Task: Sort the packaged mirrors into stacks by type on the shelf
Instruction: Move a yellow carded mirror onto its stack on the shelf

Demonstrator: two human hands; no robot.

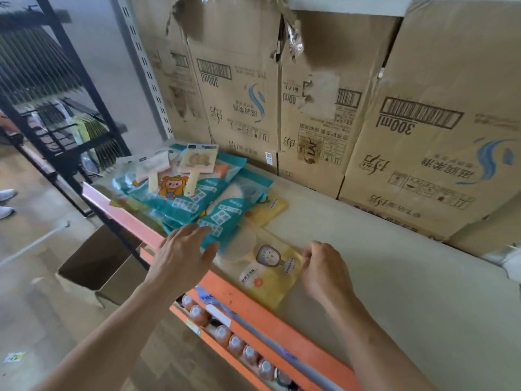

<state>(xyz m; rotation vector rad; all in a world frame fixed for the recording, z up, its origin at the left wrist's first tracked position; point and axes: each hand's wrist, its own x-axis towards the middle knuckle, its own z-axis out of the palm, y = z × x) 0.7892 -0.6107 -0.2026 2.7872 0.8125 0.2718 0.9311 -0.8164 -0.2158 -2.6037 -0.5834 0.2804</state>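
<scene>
A yellow packaged mirror (262, 266) lies flat at the shelf's front edge. My right hand (324, 269) has its fingers curled at that pack's right edge. My left hand (183, 249) hovers with straight, spread fingers over the left side, fingertips at a teal packaged mirror (225, 213). Behind lies a heap of several teal packs (174, 193), with two beige handled mirrors in clear wrap (197, 162) on top. Another yellow pack (267, 207) peeks out from under the teal ones.
The beige shelf board (380, 263) has an orange front rail (267, 317). Large cardboard cartons (423, 122) line the back. Bottles (225, 334) stand on the shelf below. An open cardboard box (95, 266) sits on the floor at left, beside a black rack (70, 122).
</scene>
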